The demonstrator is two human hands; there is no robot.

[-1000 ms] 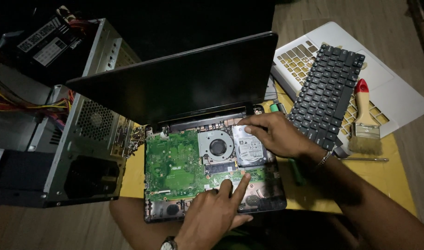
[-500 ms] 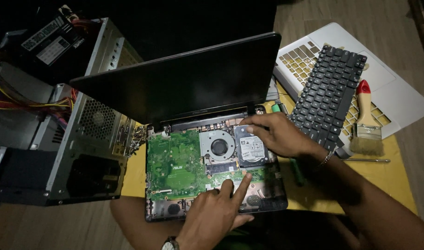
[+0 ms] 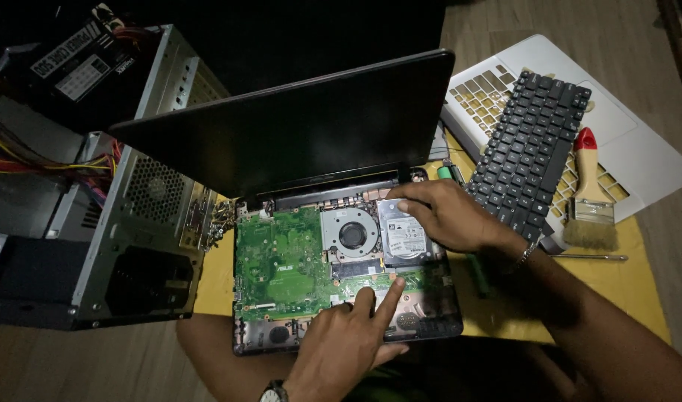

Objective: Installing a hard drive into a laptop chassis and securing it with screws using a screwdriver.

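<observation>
Head view: yellow tabletop (image 3: 624, 298) over wooden floor (image 3: 95, 372), opened laptop (image 3: 341, 283), left hand (image 3: 348, 346) fingers pointing, right hand (image 3: 449, 216) fingers spread on drive (image 3: 402, 234).

Right hand (image 3: 449, 216) hides the hard drive's (image 3: 404, 234) right edge — wristwatch (image 3: 270, 391) cropped.

Beside the black laptop screen (image 3: 296, 126), the motherboard (image 3: 281, 257) was bright green, the fan (image 3: 352, 234) grey, the drive (image 3: 403, 231) silver; right of the screen lay a black keyboard (image 3: 534, 149), a white casing (image 3: 639, 149), a red-tipped brush (image 3: 590, 201), on yellow cloth (image 3: 616, 275)
</observation>
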